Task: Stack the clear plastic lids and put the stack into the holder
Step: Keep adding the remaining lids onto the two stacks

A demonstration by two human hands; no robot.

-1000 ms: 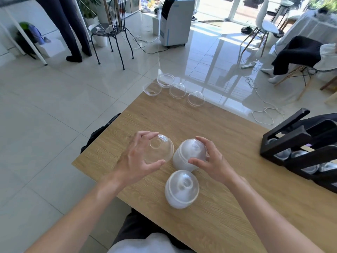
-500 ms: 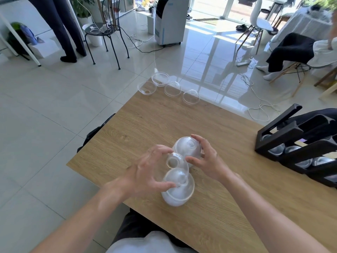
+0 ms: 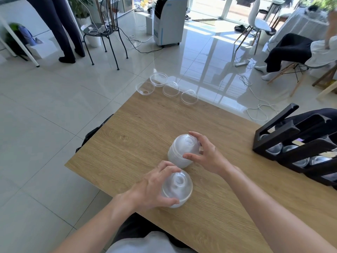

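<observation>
We lose the black holder [image 3: 299,143] past the right edge, its stored lids [image 3: 273,148] half hidden behind bars, near lid stack [image 3: 177,189] partly covered by our left hand [image 3: 151,189], lid count untellable.

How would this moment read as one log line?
left hand: on near lid stack | right hand: on far lid stack | holder: untouched

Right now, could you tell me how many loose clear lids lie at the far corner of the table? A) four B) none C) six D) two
A: four single lids sit spread at the table's far corner, apart from the two stacks under the hands.
</observation>
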